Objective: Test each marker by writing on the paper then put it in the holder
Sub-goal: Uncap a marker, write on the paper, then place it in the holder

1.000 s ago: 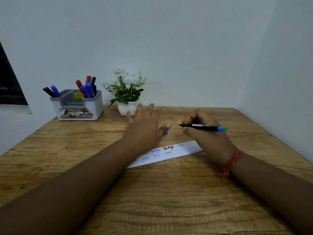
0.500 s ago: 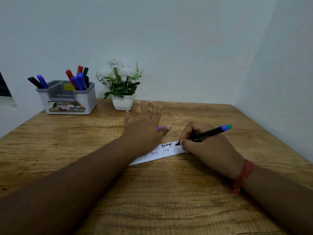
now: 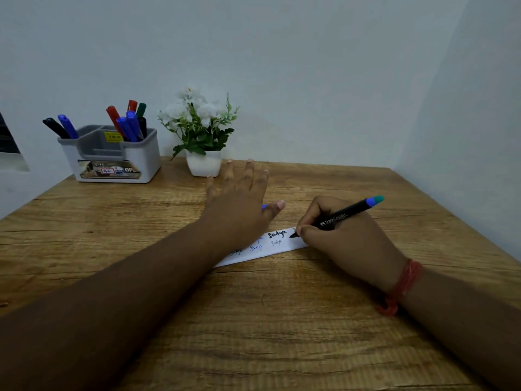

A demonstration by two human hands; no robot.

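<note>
Fingers (image 3: 306,230) of right hand (image 3: 346,244) curled round a black marker (image 3: 342,215), pinching it low on the barrel, close to the nib. Nib down on the right end of the paper (image 3: 277,246), just right of a bold black written word; blue-and-teal tail end tilted up and away to the right. Heel of that hand resting over the paper's right end. Red thread band (image 3: 403,286) round the right wrist.

Left hand (image 3: 239,204) spread flat, fingers straight and relaxed, grasping nothing, palm down over the left part of the paper. Small blue object (image 3: 264,206) peeking out beside the thumb, too hidden to identify.

Paper: a narrow white strip lying at a slant on the wooden table (image 3: 253,334), between the two hands, with several small words in blue and dark ink below the bold one.

Holder (image 3: 112,156), grey and white, far left at the back of the table, well apart from both hands. Left compartment: one black marker (image 3: 55,127) and one blue marker (image 3: 67,126), both leaning left. Right rear compartment: a cluster of red, blue, green and black markers (image 3: 128,121), standing roughly upright. Middle sections: contents not visible. Yellow sticker on an inner wall, printed label across the front.

White pot of white flowers (image 3: 201,136) just right of the holder, against the wall.
</note>
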